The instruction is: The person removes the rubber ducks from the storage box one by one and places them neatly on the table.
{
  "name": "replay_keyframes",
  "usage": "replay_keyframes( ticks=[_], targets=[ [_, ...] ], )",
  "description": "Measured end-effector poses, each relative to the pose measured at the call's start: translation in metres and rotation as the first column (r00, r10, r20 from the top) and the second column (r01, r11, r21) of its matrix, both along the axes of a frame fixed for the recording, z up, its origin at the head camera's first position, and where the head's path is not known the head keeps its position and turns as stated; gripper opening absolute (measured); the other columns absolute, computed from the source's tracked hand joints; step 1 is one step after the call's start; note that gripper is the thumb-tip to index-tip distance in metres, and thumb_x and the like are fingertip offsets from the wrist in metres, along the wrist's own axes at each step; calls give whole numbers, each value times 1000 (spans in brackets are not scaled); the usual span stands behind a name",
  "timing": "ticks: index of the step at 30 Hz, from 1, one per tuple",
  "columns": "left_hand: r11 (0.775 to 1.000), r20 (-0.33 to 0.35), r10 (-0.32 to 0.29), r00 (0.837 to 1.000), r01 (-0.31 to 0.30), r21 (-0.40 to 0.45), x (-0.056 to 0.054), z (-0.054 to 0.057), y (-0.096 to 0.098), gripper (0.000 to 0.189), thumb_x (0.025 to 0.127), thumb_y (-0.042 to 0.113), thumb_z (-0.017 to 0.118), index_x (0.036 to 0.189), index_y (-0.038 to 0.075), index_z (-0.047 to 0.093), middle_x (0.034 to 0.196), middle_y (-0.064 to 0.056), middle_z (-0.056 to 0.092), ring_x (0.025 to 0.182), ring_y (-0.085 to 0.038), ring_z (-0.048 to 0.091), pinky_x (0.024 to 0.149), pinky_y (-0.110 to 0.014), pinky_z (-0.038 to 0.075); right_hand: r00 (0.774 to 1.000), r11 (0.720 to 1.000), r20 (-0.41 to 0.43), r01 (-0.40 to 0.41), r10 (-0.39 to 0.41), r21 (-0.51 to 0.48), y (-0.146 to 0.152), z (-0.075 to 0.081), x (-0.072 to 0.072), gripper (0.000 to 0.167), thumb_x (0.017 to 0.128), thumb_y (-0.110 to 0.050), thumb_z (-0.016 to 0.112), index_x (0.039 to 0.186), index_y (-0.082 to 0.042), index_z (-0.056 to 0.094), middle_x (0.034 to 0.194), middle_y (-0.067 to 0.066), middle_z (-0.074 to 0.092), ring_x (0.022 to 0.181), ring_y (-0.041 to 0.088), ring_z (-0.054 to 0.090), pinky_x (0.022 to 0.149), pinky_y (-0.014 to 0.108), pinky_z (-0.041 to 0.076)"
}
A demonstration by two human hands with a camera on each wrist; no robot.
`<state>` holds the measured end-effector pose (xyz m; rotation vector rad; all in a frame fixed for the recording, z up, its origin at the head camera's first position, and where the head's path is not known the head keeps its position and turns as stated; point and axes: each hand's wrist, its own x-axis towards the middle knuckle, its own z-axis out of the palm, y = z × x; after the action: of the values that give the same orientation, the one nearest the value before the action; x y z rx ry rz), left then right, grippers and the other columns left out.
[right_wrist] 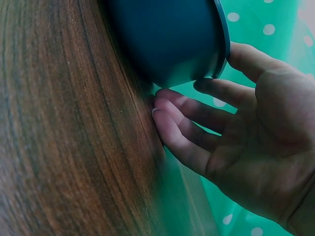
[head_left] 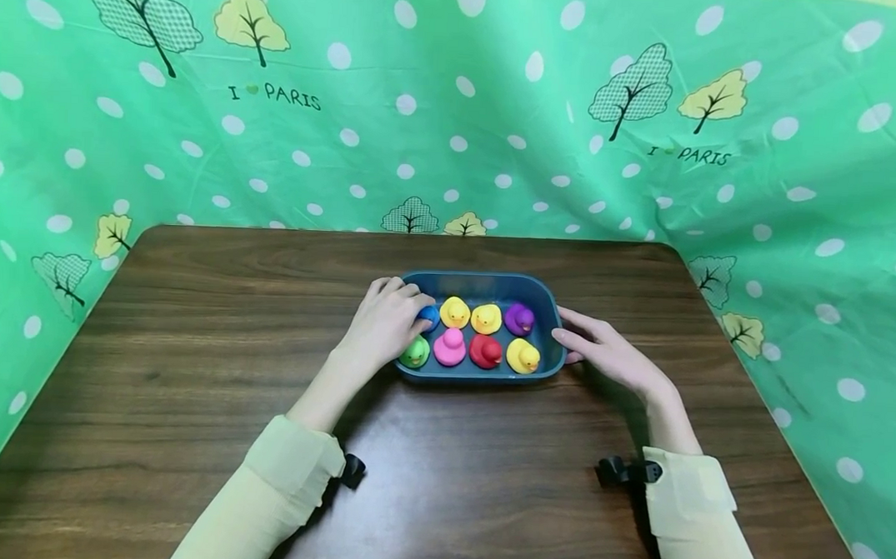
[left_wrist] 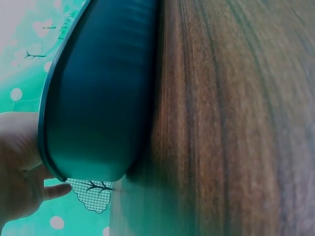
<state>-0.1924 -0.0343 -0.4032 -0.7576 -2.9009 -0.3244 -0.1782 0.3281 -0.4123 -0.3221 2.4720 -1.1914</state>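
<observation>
A dark blue oval plastic bin sits on the table. Inside lie several small rubber ducks in two rows, among them a purple duck, a green duck, a pink duck and a red duck. My left hand reaches over the bin's left end, its thumb and fingers around a blue duck, which they partly cover. The bin wall hides those fingertips in the left wrist view. At the opposite end, my right hand holds the rim, thumb over it and fingers outside, below.
The brown wooden table extends around the bin. Behind it and along both sides hangs a green dotted cloth with printed trees. Black straps with small devices sit at both sleeve cuffs.
</observation>
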Motion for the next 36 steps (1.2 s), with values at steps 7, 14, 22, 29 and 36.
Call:
replay_keyframes(
  ticks=[7, 14, 22, 29, 36],
  targets=[
    [1000, -27, 16, 1000, -16, 15, 0, -2, 1, 31, 95, 31, 75, 122, 15, 76, 122, -7, 75, 115, -28, 62, 114, -51, 42, 1000, 1000, -1, -1, 1, 0, 0, -1, 0, 61, 109, -43, 48, 161, -15, 34, 160, 20, 44, 123, 30, 65, 110, 55, 50],
    [997, -44, 9, 999, -6, 74, 2, -4, -3, 31, 95, 31, 75, 120, 14, 76, 119, -6, 76, 114, -28, 62, 114, -51, 42, 1000, 1000, 12, 4, -4, 3, -1, -3, 0, 61, 108, -43, 49, 161, -15, 35, 160, 19, 45, 122, 31, 66, 112, 58, 46],
    [981, -6, 17, 1000, -16, 194, 8, 7, -11, 33, 94, 30, 76, 123, 14, 75, 119, -6, 74, 114, -26, 59, 107, -49, 47, 1000, 1000, 0, 8, -8, 17, 0, 1, -1, 61, 109, -43, 48, 161, -14, 35, 160, 19, 45, 119, 29, 68, 103, 31, 54],
    [959, 2, 38, 999, -37, 282, 20, 20, -19, 34, 95, 32, 74, 126, 16, 73, 120, -4, 72, 116, -24, 59, 102, -47, 50, 1000, 1000, 3, 6, -6, 16, 0, 2, 0, 61, 109, -42, 48, 161, -15, 35, 160, 19, 45, 121, 29, 66, 99, 21, 52],
    [927, -18, 66, 998, -55, 372, 31, 29, -29, 34, 96, 30, 74, 127, 17, 73, 118, -3, 72, 115, -24, 59, 97, -46, 52, 1000, 1000, 5, 0, 0, 27, -3, 3, 0, 61, 109, -43, 47, 161, -16, 34, 161, 18, 44, 125, 30, 64, 108, 41, 51]
  ],
)
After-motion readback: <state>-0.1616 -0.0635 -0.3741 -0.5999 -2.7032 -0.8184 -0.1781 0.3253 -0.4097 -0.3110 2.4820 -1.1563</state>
